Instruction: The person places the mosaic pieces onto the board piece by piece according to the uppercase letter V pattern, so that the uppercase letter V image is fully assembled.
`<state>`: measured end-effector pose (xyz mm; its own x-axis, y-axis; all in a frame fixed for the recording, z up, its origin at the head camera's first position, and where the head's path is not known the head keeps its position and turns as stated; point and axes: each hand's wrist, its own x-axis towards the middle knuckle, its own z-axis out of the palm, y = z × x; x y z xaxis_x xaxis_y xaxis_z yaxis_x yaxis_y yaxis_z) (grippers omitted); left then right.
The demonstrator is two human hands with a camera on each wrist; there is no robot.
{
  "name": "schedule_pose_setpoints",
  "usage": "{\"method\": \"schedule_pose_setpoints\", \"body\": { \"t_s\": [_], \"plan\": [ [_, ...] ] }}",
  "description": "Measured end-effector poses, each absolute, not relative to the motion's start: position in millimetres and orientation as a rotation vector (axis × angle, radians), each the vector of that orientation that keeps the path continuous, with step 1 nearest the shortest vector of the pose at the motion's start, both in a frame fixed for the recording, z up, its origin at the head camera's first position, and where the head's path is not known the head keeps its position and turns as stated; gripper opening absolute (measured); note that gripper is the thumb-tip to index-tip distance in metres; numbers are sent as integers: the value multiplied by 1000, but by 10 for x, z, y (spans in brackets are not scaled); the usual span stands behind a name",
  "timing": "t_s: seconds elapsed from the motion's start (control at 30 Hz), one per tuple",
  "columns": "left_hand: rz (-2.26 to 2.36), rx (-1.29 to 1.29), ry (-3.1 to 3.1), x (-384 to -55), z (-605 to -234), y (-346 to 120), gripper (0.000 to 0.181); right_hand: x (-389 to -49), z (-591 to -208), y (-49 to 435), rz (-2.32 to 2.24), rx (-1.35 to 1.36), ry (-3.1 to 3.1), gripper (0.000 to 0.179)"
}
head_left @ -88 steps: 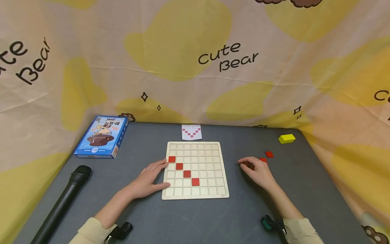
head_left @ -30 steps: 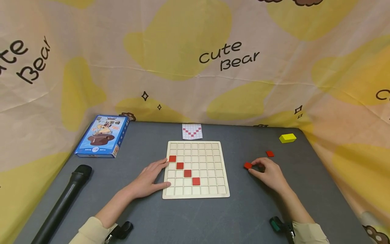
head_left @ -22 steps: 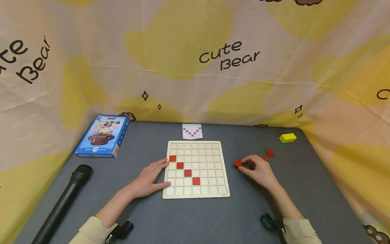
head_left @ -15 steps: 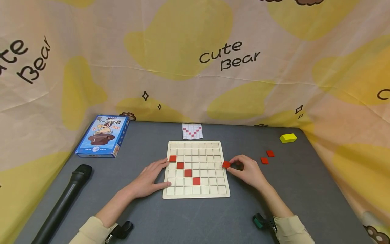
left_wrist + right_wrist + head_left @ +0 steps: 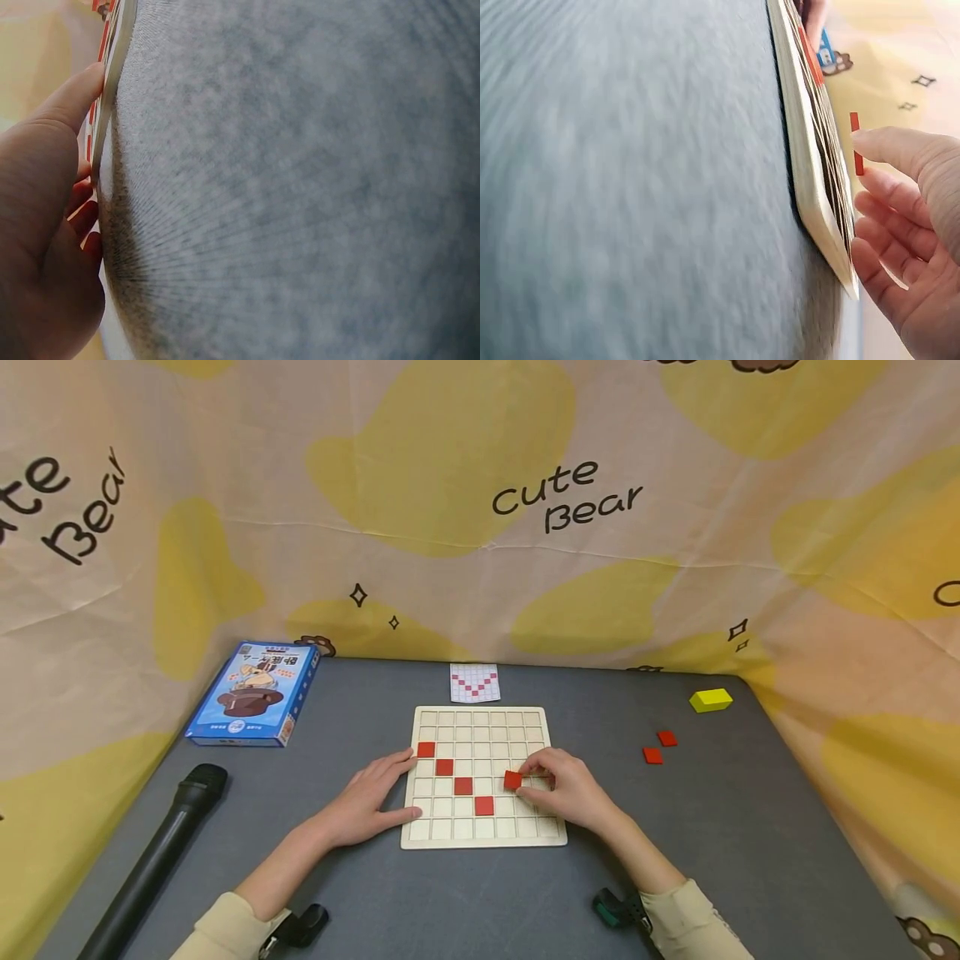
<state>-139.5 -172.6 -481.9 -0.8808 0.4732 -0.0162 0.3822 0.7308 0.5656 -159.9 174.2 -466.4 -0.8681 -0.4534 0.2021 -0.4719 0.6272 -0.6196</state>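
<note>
A pale wooden grid board lies flat on the grey table. Along its left edge rests my left hand, fingers fairly straight and thumb on the rim. Between thumb and index finger, my right hand pinches a red square tile over the right part of the board. In the right wrist view that tile is edge-on, held a little above the board. Several red tiles sit in cells on a diagonal running down from the left. Two loose red tiles lie right of the board.
Behind the board lies a small card with a pink V pattern on a grid. A blue box and a black microphone are at the left. A yellow block stands at the far right, before a patterned cloth.
The right hand took a red tile from the loose ones and carried it left, from the table to over the board. The left hand has stayed at the board's edge.
</note>
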Motion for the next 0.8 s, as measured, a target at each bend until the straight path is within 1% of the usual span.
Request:
{"method": "schedule_pose_setpoints", "body": {
  "t_s": [0.17,0.37,0.63,0.8],
  "plan": [
    [847,685,2774,-1396,-4809,-1729,81,-1593,-4660,1640,998,879,-2814,22],
    [836,683,2799,-1406,-4797,-1718,78,-1602,-4674,1601,948,888,-2806,21],
    [898,689,2872,-1429,-4809,-1686,67,-1608,-4721,1622,941,903,-2811,21],
    [1008,635,2902,-1448,-4794,-1647,59,-1588,-4716,1642,968,926,-2782,23]
  ]
}}
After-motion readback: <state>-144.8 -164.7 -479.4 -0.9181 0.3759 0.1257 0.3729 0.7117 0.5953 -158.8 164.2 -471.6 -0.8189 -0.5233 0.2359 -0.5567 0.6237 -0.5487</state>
